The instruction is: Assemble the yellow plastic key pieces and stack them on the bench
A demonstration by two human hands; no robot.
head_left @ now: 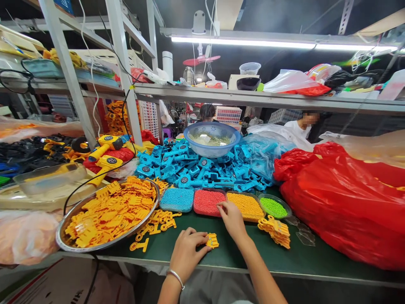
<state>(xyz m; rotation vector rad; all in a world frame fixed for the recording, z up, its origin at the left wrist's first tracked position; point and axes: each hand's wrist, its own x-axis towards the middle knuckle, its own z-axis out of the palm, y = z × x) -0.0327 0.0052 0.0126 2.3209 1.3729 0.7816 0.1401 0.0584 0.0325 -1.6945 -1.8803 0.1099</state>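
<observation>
My left hand (189,250), with a white bracelet at the wrist, grips a small yellow slotted plastic piece (213,240) between thumb and forefinger, low over the green tabletop (228,261). Over the near right corner of a tray of red beads (207,202), my right hand (233,221) has its fingertips pinched together at the beads. Whatever is in that pinch is too small to make out. Trays of blue beads (177,200), yellow beads (245,205) and green beads (274,207) stand in the same row. A stack of similar yellow pieces (276,231) lies right of my right hand.
A metal bowl (60,236) heaped with yellow pieces stands left, with loose yellow parts (139,245) beside it. Behind the trays, blue plastic parts (202,169) pile up under a blue basin (211,150). A large red bag (341,211) bulges over the right side. A shelf (253,96) crosses above.
</observation>
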